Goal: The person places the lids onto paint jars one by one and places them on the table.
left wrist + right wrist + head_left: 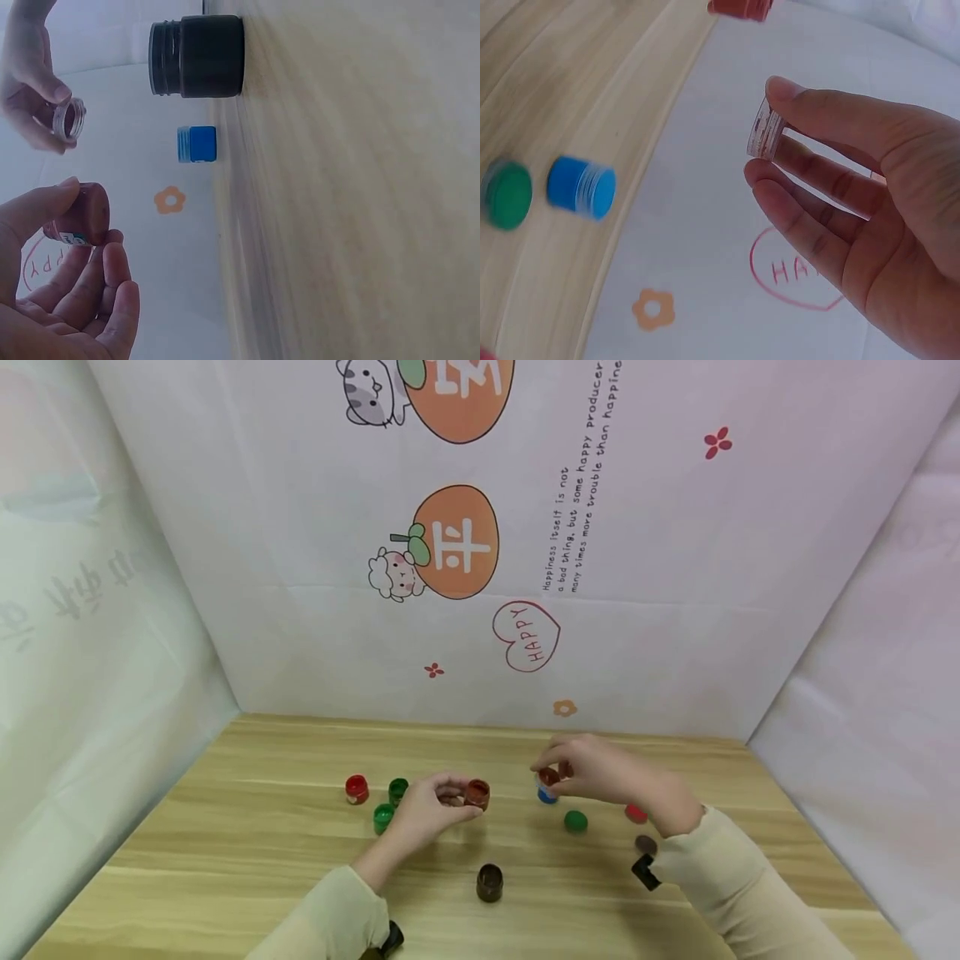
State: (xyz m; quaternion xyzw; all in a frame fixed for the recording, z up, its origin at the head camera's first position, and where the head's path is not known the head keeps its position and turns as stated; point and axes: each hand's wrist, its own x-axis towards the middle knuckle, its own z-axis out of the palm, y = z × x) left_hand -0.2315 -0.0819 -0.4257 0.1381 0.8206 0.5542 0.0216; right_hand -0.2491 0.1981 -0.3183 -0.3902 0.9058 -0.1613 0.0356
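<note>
My left hand point(422, 814) grips a small open paint jar point(477, 795) of reddish-brown paint between thumb and fingers, raised over the table. Brown paint shows inside its mouth in the head view. To the right, my right hand point(600, 768) pinches a clear round lid point(765, 133) between thumb and fingertips, its inside stained brown. The lid is held apart from the jar. Below the right hand in the head view stands a blue paint jar point(547, 796), partly hidden; the right wrist view shows this blue jar point(574, 185) whole.
A dark brown open jar point(490, 883) stands near the front. On the left are a red jar point(357, 790) and two green jars point(383, 817). A green lid point(576, 822), a red lid point(637, 813) and a greyish-brown lid point(646, 844) lie right on the wooden table point(247, 843).
</note>
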